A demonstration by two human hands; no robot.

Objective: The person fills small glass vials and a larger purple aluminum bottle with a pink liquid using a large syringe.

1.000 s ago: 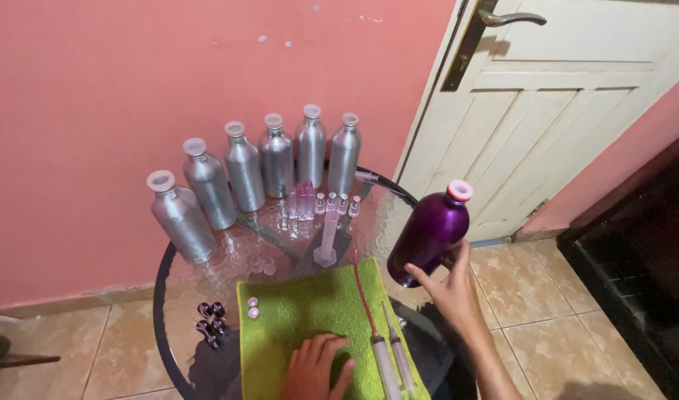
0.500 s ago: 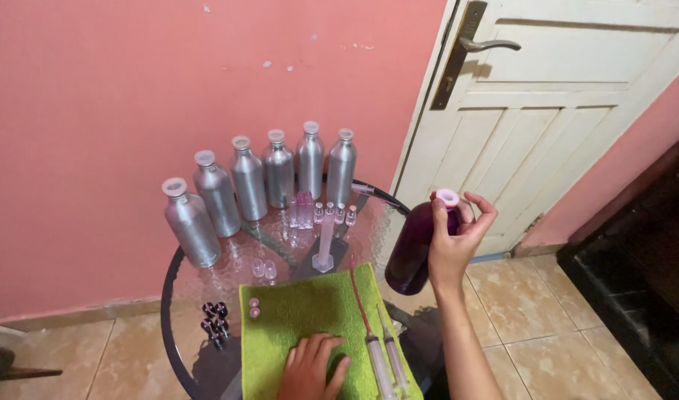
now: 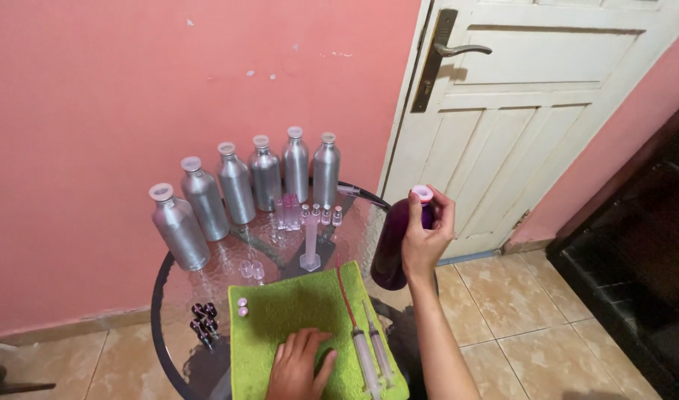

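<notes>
The left hand (image 3: 299, 364) lies flat, fingers spread, on the green towel (image 3: 302, 311) covering the glass desk (image 3: 169, 296). Further right, the right hand (image 3: 425, 237) has its grip wrapped around the neck of a dark purple bottle (image 3: 391, 252) with a pink cap, held tilted above the desk's right edge.

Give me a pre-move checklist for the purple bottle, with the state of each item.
1. Right hand grips the purple bottle near its neck: ok.
2. Bottle cap in place, fingers at it: ok; tightness cannot tell.
3. Bottle base resting on the glass table: cannot tell.
4. Left hand flat on the green towel: ok.
5. Two syringes lying on the towel, apart from the left hand: ok.
6. Six silver bottles upright at the back: ok.
</notes>
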